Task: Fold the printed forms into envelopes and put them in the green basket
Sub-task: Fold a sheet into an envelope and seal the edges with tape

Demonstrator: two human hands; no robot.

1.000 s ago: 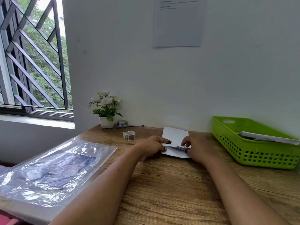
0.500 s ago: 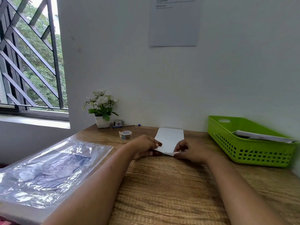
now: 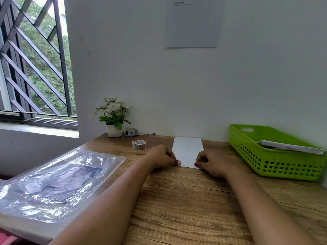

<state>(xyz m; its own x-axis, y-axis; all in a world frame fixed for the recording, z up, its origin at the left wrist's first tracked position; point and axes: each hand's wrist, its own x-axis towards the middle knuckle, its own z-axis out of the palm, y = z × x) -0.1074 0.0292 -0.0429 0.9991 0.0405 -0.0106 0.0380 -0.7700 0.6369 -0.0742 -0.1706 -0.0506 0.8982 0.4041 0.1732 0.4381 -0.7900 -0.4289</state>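
Observation:
A folded white paper (image 3: 188, 150) lies flat on the wooden desk (image 3: 185, 200) near the wall. My left hand (image 3: 161, 157) sits at its near left corner, fingers curled, thumb tip pressing the paper's near edge. My right hand (image 3: 210, 163) sits at the near right corner, fingers curled, a fingertip pressing that same edge. The green basket (image 3: 276, 161) stands at the right, with white folded papers (image 3: 290, 146) lying inside it.
A clear plastic sleeve with paper inside (image 3: 53, 181) covers the desk's left part. A tape roll (image 3: 139, 145), a second roll (image 3: 131, 131), a pen (image 3: 138, 135) and a potted white flower (image 3: 113, 117) stand by the wall. A window is at the left.
The paper's raised flap has been laid down flat. Both hands slid toward me to its near edge and now press the fold there.

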